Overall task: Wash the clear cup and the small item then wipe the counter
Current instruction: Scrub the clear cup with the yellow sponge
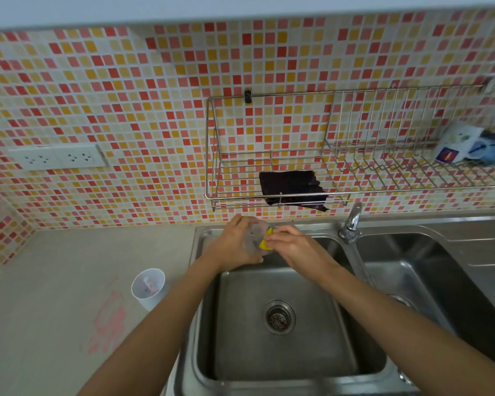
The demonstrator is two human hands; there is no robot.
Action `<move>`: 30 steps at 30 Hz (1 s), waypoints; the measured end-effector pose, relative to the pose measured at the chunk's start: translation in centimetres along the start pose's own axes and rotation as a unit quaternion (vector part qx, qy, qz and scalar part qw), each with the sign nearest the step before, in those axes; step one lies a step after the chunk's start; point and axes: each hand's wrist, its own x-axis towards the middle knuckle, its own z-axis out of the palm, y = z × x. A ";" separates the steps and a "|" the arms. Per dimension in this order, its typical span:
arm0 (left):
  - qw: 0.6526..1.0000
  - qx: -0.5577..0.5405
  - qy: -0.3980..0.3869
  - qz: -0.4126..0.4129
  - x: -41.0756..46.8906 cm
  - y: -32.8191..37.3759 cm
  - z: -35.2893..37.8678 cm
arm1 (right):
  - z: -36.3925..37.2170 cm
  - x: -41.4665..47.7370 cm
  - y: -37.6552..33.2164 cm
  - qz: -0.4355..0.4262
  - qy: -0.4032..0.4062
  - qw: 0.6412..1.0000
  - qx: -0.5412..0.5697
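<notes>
- Left sink basin [275, 361]: steel, being shown with nothing lying in it but the drain strainer [279, 317] at its floor; both hands are being held above its far edge.
- Clear cup [255, 238]: see-through plastic, tipped sideways over the basin's back rim, being gripped by the left hand [235, 244], whose fingers are being curled closed round its wall.
- Yellow sponge [266, 242]: being pinched at the cup's mouth by the right hand [290, 247], fingers drawn tight on it.
- White cup [148, 287]: being left upright on the counter [55, 281] just left of the basin; pinkish residue is being seen inside.
- Wire rack [297, 155]: wall-mounted above the basin, with a dark cloth [292, 187] being draped in it.
- Pink smear [109, 321]: being shown on the counter left of the basin.
</notes>
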 end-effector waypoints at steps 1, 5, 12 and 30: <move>1.000 -0.003 0.006 0.000 0.0 0.1 0.3 | -0.1 0.0 -0.1 0.000 0.010 1.000 0.007; 0.998 0.028 0.053 0.027 0.2 0.3 0.9 | -0.2 -0.1 -0.5 -0.026 0.032 0.999 0.021; 0.991 0.111 0.058 0.043 0.4 -0.5 0.7 | -1.1 0.3 -2.2 0.111 -0.033 0.979 0.168; 0.996 0.076 0.034 0.044 -2.3 -0.6 0.4 | 0.7 0.3 -4.0 0.061 -0.032 0.995 -0.071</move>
